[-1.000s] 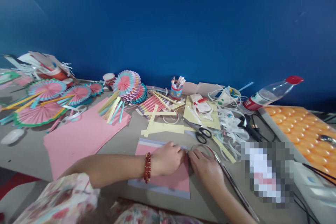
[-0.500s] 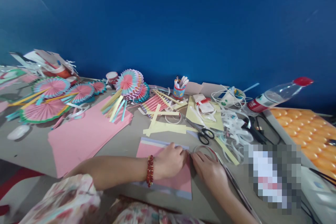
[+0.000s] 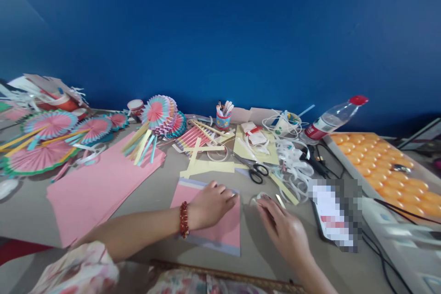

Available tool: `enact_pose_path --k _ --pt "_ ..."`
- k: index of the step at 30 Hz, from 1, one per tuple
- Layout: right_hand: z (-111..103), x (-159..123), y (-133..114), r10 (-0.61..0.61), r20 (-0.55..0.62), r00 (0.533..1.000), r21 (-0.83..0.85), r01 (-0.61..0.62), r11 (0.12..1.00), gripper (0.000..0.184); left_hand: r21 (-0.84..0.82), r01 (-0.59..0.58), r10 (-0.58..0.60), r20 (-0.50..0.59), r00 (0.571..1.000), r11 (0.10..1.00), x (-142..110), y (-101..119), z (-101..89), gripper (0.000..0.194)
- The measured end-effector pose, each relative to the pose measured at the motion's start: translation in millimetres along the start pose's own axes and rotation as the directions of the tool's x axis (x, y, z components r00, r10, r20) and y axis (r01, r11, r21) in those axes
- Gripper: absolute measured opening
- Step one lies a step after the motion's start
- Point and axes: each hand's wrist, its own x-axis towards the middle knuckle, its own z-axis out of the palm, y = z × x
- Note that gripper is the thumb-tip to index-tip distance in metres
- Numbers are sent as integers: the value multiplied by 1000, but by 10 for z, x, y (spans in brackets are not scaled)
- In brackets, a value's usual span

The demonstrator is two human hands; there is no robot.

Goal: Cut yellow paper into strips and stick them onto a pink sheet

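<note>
The pink paper sheet with pale lilac bands at its far and near ends (image 3: 227,239) lies flat on the grey table (image 3: 253,257), in front of the person. Its middle is covered by the left hand (image 3: 212,206), with a red beaded bracelet (image 3: 184,219) at the wrist. The fingers are bent, their tips near the sheet's right edge; I cannot tell if they pinch something. The right hand (image 3: 285,229) is half curled, beside a clear round ring (image 3: 254,201). Its fingers partly hide this ring, so I cannot tell whether they grip it. A short pale piece (image 3: 280,200) shows behind the knuckles, too little to identify. Beyond are black-handled scissors (image 3: 257,173); to the right, a phone (image 3: 332,216), its screen blurred. Between sheet and right hand the table surface shows, and another stretch separates the sheet from large pink papers (image 3: 89,183) on the left. The sleeve (image 3: 79,271) is cut by the lower border.
</note>
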Motion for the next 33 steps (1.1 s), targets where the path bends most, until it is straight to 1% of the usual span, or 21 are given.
enact_pose_path --k 2,5,9,11,12,13,15,17,20,23,25,28,31,33 --pt "9 40 -33 6 -4 1000 26 -6 1000 21 0 35 -35 6 999 999 5 -8 6 40" --pt "9 85 -43 2 -19 1000 43 -2 999 21 -16 93 -93 0 996 996 15 12 61 46" --pt "-52 144 -36 -32 -39 999 -1 32 999 21 -65 195 -198 -51 979 979 29 52 130 53" --pt "-94 182 -48 -49 -35 998 18 50 999 20 -154 252 -267 -89 960 956 43 49 102 48" --pt "-111 201 -59 -55 -25 998 43 56 998 20 -231 261 -292 -111 950 937 51 38 65 43" --pt "-124 219 -74 -58 -11 998 71 59 996 20 -326 252 -308 -134 942 911 57 23 14 36" --pt "-133 251 -111 -72 21 997 117 70 991 21 -534 187 -331 -187 925 824 66 -13 -117 26" --pt "-121 278 -153 -89 42 995 141 82 987 22 -691 110 -358 -226 906 714 66 -47 -255 26" --pt "-90 325 -213 -107 53 993 183 96 979 24 -804 63 -396 -222 891 592 57 -81 -398 24" --pt "-75 380 -259 -118 62 991 207 103 973 23 -857 66 -425 -185 886 510 45 -100 -449 20" --pt "-73 404 -278 -123 67 990 209 106 972 22 -869 71 -437 -174 883 490 34 -109 -469 17" --pt "-57 411 -313 -100 85 991 247 76 966 20 -865 49 -430 -198 881 499 14 -114 -526 13" --pt "-32 408 -359 20 132 991 323 -62 944 18 -851 21 -431 -244 868 525 -20 -114 -607 10" --pt "-33 419 -369 104 171 980 378 -163 911 26 -847 22 -458 -265 849 532 -62 -127 -653 8"
